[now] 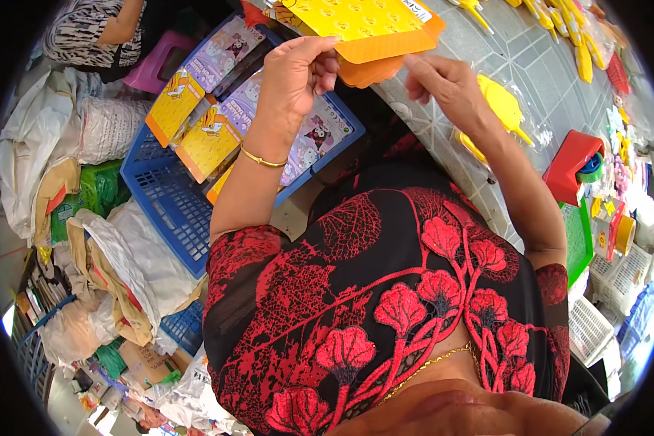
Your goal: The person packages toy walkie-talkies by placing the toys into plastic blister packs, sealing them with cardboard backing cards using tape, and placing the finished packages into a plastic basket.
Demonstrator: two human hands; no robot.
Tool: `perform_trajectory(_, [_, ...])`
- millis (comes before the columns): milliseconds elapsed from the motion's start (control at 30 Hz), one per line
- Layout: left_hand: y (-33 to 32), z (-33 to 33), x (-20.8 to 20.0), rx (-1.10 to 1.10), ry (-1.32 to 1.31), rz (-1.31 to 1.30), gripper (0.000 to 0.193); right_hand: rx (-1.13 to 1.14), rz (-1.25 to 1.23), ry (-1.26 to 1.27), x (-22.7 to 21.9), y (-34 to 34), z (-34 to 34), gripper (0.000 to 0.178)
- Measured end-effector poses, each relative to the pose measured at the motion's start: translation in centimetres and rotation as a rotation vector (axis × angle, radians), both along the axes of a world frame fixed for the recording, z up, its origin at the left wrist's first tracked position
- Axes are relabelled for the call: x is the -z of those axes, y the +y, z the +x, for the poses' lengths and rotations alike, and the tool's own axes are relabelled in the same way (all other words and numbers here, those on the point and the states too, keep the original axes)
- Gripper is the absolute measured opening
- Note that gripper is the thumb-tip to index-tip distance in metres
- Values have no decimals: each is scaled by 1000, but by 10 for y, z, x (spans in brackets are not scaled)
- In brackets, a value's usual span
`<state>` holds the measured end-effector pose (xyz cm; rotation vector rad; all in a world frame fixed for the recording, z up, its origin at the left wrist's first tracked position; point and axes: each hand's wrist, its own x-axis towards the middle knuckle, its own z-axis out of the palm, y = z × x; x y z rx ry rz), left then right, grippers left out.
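Note:
A yellow cardboard box with small printed figures and orange flaps is at the top of the view, over the table edge. My left hand pinches its near left corner between thumb and fingers. Beside the lower orange flap, my right hand has its fingers curled together, tips at the flap's edge. What those fingers hold, if anything, is hidden. Under my left forearm, a blue plastic crate holds several purple and yellow printed boxes.
On the grey tiled table lie yellow bagged toys, a red tape dispenser and a green tray. White sacks crowd the left side. Another person's arm and a pink stool are at the far left.

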<state>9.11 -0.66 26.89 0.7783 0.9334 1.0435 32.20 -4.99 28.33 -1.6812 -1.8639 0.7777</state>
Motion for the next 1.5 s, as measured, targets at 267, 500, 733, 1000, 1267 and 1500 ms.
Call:
perform_trajectory(267, [-19,26,-8,88,-46,-15,20,368,-582,1377,16,9,-28,22])
perform_trajectory(500, [-63,42,10,454,335,185,15,249,52,640,-16,-24,11,28])
perform_trajectory(733, [-75,113,19,273,720,1410,30,512,408,655,-58,-92,74,27])
perform_trajectory(1000, [-70,148,36,531,858,1682,51,817,678,499,-59,-203,147,22])
perform_trajectory(1267, [-22,125,36,666,847,1748,36,960,461,855,-28,-265,136,18])
perform_trajectory(1500, [-28,120,-11,918,574,1338,45,1029,391,1118,-13,-279,125,23])
